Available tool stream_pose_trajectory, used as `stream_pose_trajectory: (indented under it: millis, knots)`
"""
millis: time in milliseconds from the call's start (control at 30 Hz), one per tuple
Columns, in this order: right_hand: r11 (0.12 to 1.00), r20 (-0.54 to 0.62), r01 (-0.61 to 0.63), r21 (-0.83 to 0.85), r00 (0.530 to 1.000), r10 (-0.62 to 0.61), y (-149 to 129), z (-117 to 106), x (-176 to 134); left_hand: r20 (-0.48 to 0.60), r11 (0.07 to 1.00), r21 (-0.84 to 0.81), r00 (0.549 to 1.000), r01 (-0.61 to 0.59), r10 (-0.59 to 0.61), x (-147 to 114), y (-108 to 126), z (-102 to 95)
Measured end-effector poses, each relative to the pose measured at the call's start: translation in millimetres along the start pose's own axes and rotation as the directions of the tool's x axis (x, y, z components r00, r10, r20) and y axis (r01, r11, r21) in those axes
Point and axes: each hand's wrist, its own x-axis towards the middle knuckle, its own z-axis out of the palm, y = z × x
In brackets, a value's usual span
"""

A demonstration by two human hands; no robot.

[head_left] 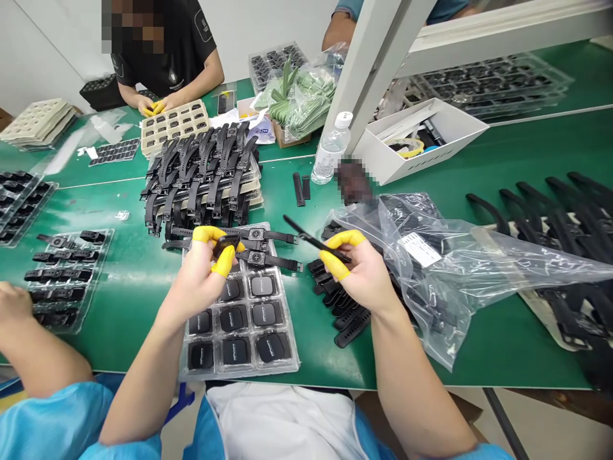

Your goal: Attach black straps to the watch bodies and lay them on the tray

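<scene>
Between the yellow-covered thumb and forefinger of my left hand (207, 265) is a black watch case (227, 243), held above the tray. My right hand (357, 267), with yellow finger covers too, pinches a thin black watch strap (306, 236) that points up and left. The two pieces are apart. Below sits a clear plastic tray (292, 358) with square watch cases (234, 350) in its pockets. Two watches with straps (258, 258) lie across its far end. A heap of loose black straps (352, 326) lies under and beside my right hand.
Beyond the tray rises a stack of strapped watches (201, 169). A clear plastic bag (445, 281) covers the right side, near a water bottle (331, 148) and a white box (416, 153). At left, a co-worker's hand (14, 306) rests by another tray (103, 268); another person sits opposite.
</scene>
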Motion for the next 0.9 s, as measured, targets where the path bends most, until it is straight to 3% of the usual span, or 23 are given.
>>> stream_pose_trajectory:
  millis: [100,167,267,367,467,533,800,900]
  knots:
    - [0.984,0.085,-0.029,0.175,0.996,0.015,-11,7,-7,-0.071,0.958,-0.283,0.997,-0.053,0.035,6,-10,22.0]
    - [0.959,0.146,-0.041,0.282,0.989,0.0,-18,17,-12,-0.042,0.937,-0.346,0.998,-0.049,0.037,7,-20,38.0]
    - [0.878,0.399,-0.248,0.408,0.914,0.073,-23,36,-22,0.084,0.971,-0.227,0.992,-0.078,0.099,4,-34,58.0]
    - [0.781,0.575,-0.442,0.441,0.808,0.133,-20,54,-32,0.199,0.966,-0.043,0.945,-0.256,0.259,1,-45,66.5]
    - [0.752,0.605,-0.487,0.445,0.782,0.149,-14,64,-37,0.271,0.909,0.035,0.879,-0.416,0.392,-1,-50,65.4]
    - [0.739,0.608,-0.499,0.451,0.779,0.155,-11,67,-38,0.286,0.89,0.047,0.86,-0.453,0.422,-2,-51,63.0]
    - [0.695,0.612,-0.529,0.486,0.774,0.161,-9,70,-37,0.302,0.898,0.054,0.864,-0.438,0.403,-4,-50,58.9]
    - [0.648,0.581,-0.537,0.54,0.795,0.176,-9,71,-37,0.273,0.901,0.05,0.874,-0.431,0.402,-5,-49,60.3]
